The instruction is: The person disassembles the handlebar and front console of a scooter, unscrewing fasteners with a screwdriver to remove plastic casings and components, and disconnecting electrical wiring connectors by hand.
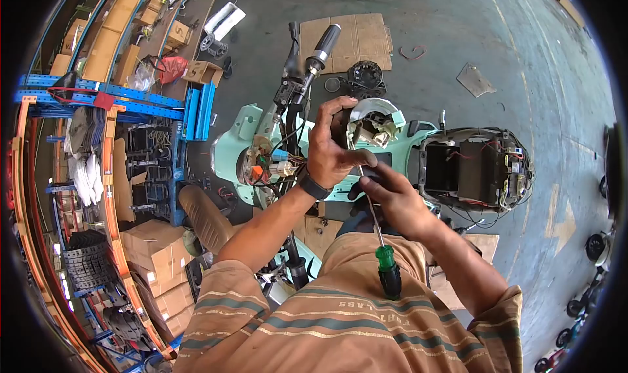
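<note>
My left hand (pixel 330 144), with a dark wristband, is closed around the rim of a round part (pixel 378 123) that has a dark outside and a pale, broken-looking inside. My right hand (pixel 398 200) pinches the thin metal shaft of a screwdriver (pixel 388 268). Its green and black handle points back toward my body. The shaft runs up to the round part beside my left thumb; the tip's exact contact cannot be made out. Beneath both hands lies a mint-green scooter body (pixel 229 152), with exposed wires and connectors (pixel 281 164) left of my left wrist.
A handlebar (pixel 320 49) rises ahead of my left hand. The scooter's open rear compartment (pixel 481 170) is at the right. Cardboard sheets (pixel 360 36) and a black round part (pixel 366 77) lie on the floor ahead. Shelving (pixel 108 101) with boxes lines the left; a brown seat (pixel 204 216) stands near it.
</note>
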The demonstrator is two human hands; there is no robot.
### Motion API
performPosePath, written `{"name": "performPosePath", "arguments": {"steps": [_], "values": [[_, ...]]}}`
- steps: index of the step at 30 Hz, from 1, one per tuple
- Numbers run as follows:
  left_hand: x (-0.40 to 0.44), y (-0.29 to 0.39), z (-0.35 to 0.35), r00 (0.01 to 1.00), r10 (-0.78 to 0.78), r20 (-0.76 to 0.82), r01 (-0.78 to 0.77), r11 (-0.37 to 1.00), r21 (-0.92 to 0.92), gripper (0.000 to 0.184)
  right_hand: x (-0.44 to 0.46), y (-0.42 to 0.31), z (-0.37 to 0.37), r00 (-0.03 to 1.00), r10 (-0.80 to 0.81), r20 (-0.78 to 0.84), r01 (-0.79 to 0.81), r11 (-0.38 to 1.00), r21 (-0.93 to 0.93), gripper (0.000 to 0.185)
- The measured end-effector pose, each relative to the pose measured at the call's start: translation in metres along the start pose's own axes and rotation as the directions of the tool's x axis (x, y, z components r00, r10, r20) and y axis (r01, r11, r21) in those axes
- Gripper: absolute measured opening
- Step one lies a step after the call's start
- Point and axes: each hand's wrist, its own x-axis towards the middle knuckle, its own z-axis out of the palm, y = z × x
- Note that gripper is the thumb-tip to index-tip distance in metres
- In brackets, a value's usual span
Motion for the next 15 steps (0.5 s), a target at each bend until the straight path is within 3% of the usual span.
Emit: {"name": "performPosePath", "arguments": {"steps": [1,2,5,10,12,13,14,15], "values": [[-0.001,0.001,0.000,1.000,-0.005,-0.001,0.005,1.000,0.006,0.100,0.006,0.006,0.002,0.986,-0.168,-0.016,0.163,0.972,-0.167,0.042],[-0.001,0.002,0.000,1.000,-0.003,0.006,0.003,1.000,0.007,0.100,0.007,0.004,0.007,0.985,-0.172,-0.017,0.167,0.972,-0.166,0.042],[-0.001,0.006,0.004,0.997,-0.082,-0.010,0.080,0.990,-0.119,0.100,0.011,-0.002,0.020,0.924,-0.339,-0.178,0.192,0.812,-0.552,0.043],[-0.002,0.010,0.010,0.976,-0.212,-0.047,0.198,0.957,-0.211,0.107,0.013,0.003,0.020,0.883,-0.420,-0.211,0.202,0.744,-0.636,0.041],[0.003,0.002,0.008,0.982,-0.115,-0.148,0.105,0.992,-0.072,0.102,0.007,0.001,0.021,0.937,-0.266,-0.225,0.074,0.782,-0.619,0.040],[0.004,-0.008,0.004,0.986,-0.024,-0.166,0.030,0.999,0.031,0.098,0.009,0.014,0.015,0.916,-0.340,-0.212,0.164,0.801,-0.575,0.040],[0.006,-0.017,-0.001,0.984,-0.006,-0.177,0.003,1.000,-0.018,0.093,0.002,0.013,0.010,0.938,-0.257,-0.234,0.087,0.825,-0.558,0.040],[0.007,-0.022,-0.003,0.980,0.014,-0.201,-0.006,0.999,0.040,0.095,0.008,0.038,-0.008,0.920,-0.279,-0.275,0.062,0.797,-0.601,0.040]]}}
